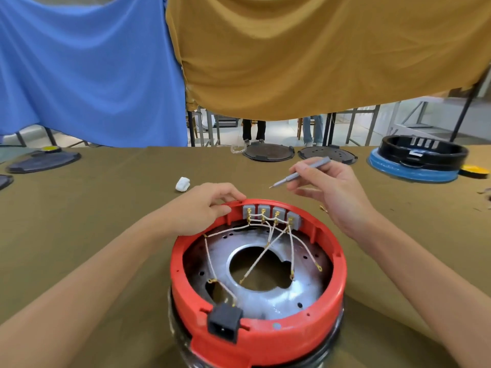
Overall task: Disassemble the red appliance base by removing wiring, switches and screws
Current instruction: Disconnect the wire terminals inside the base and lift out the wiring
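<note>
The red appliance base (265, 338) stands upside down at the near table edge, open side up. Inside lies a silver metal plate (279, 298) with a large central hole. Several grey switches (271, 211) line the far inner wall. White wires (255, 264) with brass terminals run from them across the plate. A black power socket (225, 324) sits in the near rim. My left hand (204, 208) grips the far-left rim beside the switches. My right hand (329, 192) holds a slim grey screwdriver (303, 172) above and behind the base, tip pointing left.
A small white wad (182, 184) lies on the olive cloth behind my left hand. Black round plates (268, 152) sit at the far edge. A black and blue base (417, 160) stands far right. Dark covers (42, 162) lie far left. Blue and mustard cloths hang behind.
</note>
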Available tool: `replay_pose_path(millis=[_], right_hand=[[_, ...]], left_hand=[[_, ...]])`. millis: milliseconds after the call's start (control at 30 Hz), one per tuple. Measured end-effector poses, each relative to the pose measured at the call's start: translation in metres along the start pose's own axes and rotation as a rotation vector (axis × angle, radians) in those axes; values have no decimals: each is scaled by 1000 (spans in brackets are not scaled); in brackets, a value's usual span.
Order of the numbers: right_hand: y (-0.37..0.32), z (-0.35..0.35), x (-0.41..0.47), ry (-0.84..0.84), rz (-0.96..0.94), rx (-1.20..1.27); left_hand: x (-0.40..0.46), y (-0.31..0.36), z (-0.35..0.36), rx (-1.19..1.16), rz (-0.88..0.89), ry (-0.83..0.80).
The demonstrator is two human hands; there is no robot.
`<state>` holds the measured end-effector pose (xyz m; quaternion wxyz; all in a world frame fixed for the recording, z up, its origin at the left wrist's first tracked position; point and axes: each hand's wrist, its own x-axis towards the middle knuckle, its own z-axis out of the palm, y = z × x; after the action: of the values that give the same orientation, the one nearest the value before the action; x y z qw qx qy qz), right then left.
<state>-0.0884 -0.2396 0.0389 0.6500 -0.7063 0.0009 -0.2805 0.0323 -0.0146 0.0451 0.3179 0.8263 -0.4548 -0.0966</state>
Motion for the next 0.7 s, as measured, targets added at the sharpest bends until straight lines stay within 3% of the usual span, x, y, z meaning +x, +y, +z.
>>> replay_pose_path(millis=[167, 400, 533, 700], right_hand=[[-10, 27, 15, -49, 13, -19], [2, 49, 11, -67, -82, -224], [3, 48, 7, -72, -122, -312], [2, 48, 6, -99, -179, -403]], left_hand=[[10, 0, -7, 39, 19, -38], [2, -3, 3, 192, 110, 148], [4, 6, -1, 262, 114, 81], [7, 16, 10, 200, 183, 164]])
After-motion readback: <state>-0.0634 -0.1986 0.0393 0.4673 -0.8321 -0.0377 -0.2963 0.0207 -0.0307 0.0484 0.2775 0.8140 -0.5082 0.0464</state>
